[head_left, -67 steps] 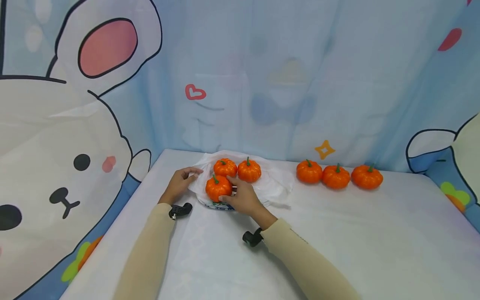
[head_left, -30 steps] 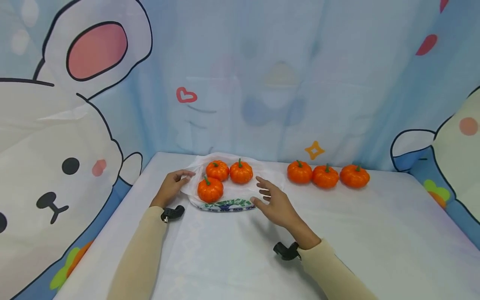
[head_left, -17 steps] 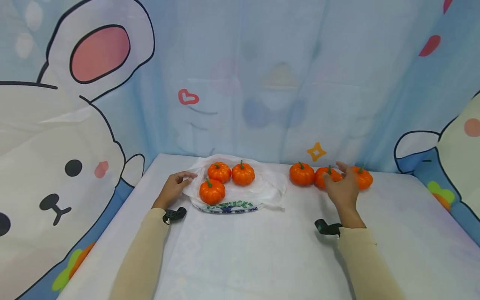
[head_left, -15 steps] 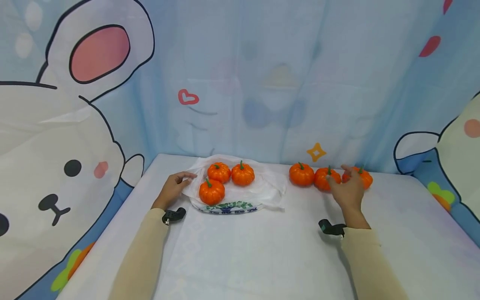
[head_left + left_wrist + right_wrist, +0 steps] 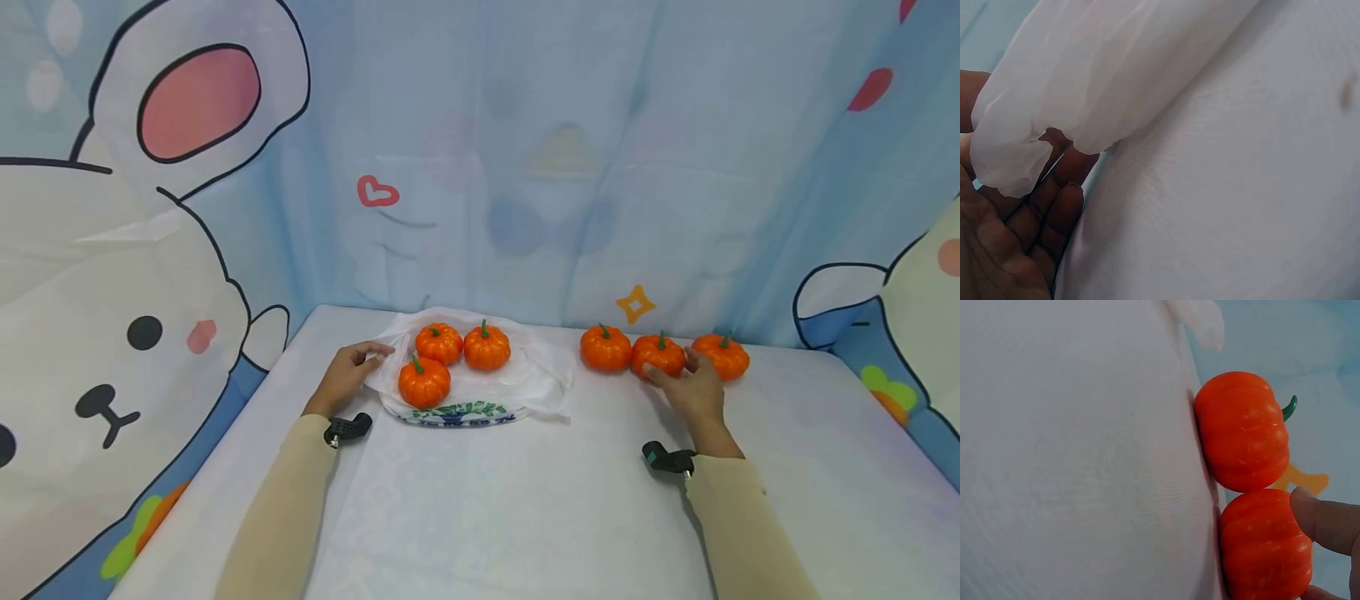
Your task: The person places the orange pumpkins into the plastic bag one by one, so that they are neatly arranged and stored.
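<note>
My left hand (image 5: 347, 377) pinches the left edge of a white plastic bag (image 5: 536, 379); the left wrist view shows the crumpled film between thumb and fingers. Three small orange pumpkins with green stems lie on the bag: a front one (image 5: 424, 384), a back one (image 5: 438, 343) and a right one (image 5: 487, 347). Farther right, my right hand (image 5: 696, 398) grips the middle pumpkin (image 5: 654, 354) of a row of three. Its thumb (image 5: 1329, 519) presses that pumpkin's near side; its other fingers are mostly hidden. A left pumpkin (image 5: 605, 348) and a right pumpkin (image 5: 722, 357) flank it.
The white-covered table (image 5: 517, 508) ends at a pale blue cartoon-print curtain (image 5: 450, 117) just behind the pumpkins. Blue and green print (image 5: 457, 414) shows along the bag's front edge. A black wrist camera (image 5: 670, 459) sits on the right wrist.
The right hand let go of the front pumpkin on the bag, moved right to the row, and took hold of its middle pumpkin. The left hand stayed at the bag's edge.
</note>
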Demonstrator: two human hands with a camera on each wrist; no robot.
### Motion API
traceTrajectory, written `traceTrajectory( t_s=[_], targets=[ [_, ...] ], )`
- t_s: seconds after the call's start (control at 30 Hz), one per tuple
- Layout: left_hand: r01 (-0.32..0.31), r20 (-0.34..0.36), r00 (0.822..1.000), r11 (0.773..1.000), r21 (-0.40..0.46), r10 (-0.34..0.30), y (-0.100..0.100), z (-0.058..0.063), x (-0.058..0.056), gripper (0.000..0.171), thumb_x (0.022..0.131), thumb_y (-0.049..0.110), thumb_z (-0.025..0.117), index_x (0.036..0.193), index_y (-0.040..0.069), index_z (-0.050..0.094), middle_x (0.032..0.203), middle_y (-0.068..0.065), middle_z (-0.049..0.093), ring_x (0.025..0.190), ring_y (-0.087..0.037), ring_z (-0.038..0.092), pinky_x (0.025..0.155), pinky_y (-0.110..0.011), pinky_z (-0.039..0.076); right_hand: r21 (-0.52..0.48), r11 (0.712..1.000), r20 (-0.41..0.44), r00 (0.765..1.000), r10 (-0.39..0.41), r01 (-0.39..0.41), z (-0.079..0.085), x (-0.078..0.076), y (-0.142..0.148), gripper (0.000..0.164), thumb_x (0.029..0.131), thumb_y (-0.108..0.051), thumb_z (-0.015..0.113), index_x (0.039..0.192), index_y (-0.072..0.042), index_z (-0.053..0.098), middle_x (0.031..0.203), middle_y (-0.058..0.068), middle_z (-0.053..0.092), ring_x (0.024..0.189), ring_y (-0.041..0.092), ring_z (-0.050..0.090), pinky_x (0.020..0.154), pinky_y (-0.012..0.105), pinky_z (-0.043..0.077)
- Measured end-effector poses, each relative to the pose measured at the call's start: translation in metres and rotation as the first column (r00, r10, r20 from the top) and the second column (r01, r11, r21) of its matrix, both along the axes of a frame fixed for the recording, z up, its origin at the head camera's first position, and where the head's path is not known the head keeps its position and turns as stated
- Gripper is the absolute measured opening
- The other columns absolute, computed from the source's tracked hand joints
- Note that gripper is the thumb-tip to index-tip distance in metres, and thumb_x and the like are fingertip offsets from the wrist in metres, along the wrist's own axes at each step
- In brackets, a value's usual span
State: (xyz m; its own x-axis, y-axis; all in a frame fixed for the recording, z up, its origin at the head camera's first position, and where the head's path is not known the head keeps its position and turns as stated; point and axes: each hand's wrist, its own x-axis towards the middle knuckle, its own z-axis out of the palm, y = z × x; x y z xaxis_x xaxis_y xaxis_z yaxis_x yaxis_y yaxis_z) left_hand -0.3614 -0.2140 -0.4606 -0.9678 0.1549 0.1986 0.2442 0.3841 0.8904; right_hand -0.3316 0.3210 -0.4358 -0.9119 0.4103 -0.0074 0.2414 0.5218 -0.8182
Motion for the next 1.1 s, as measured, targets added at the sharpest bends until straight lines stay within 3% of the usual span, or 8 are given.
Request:
traceTrajectory(
  t_s=[0.33,0.83,1.1],
  targets=[
    [-0.008,0.011,1.0,1.0,-0.003,0.008,0.002,0.0,-0.001,0.025,0.1,0.013,0.054,0.12,0.006,0.068,0.136,-0.014,0.061,0.143,-0.029,0.04,0.122,-0.05,0.025,0.061,0.997,0.003,0.999,-0.042,0.042,0.003,0.001,-0.004,0.079,0.095,-0.03,0.063,0.156,-0.002,0.02,0.155,0.029,0.03,0.136,0.047,0.037,0.113,0.057,0.037],
    [-0.007,0.009,1.0,1.0,0.002,0.007,0.002,0.004,0.0,0.025,0.1,0.012,0.054,0.12,0.006,0.069,0.136,-0.014,0.061,0.143,-0.029,0.041,0.122,-0.05,0.026,0.07,0.997,-0.002,0.999,-0.04,0.04,-0.001,0.001,0.0,0.072,0.097,-0.032,0.059,0.153,-0.004,0.023,0.148,0.028,0.043,0.128,0.043,0.048,0.108,0.051,0.045],
    [-0.001,0.019,1.0,1.0,-0.008,0.001,0.0,0.001,-0.001,0.026,0.1,0.014,0.054,0.121,0.007,0.068,0.138,-0.013,0.059,0.144,-0.029,0.039,0.122,-0.051,0.025,0.095,0.995,-0.062,0.998,-0.006,0.012,0.017,0.01,-0.012,0.072,0.095,-0.037,0.061,0.153,-0.009,0.028,0.147,0.023,0.048,0.123,0.038,0.057,0.095,0.044,0.054]
  ],
)
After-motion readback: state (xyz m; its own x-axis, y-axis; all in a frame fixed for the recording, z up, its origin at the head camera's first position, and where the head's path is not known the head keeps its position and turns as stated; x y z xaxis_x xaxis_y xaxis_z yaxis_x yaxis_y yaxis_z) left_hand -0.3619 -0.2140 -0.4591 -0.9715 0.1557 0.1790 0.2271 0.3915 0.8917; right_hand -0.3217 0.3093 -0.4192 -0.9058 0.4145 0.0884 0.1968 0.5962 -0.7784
